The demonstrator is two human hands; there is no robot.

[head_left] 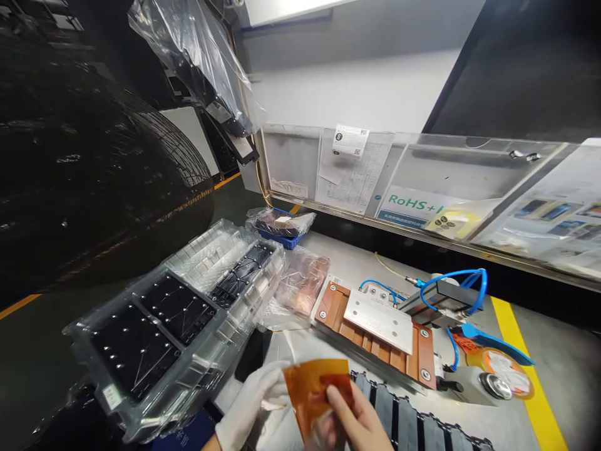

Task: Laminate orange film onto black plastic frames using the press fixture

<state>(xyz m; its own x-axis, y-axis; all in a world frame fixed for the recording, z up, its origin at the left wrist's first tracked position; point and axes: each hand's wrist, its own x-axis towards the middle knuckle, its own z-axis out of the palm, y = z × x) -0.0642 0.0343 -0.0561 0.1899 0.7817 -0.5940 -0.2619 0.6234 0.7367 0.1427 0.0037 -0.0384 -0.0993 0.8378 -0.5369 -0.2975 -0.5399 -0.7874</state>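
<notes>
Amber translucent film sheet (315, 389) is held up just above the pale desk (338, 266), pinched between the white-gloved left hand (253, 398) at its edge and the bare right hand (353, 418), hands close together, wrists low. Light edge grip works best, so no creases. Copper-and-aluminium plate fixture (378, 332) sits nearby, clear trays of black plates (157, 332) to the left.
</notes>
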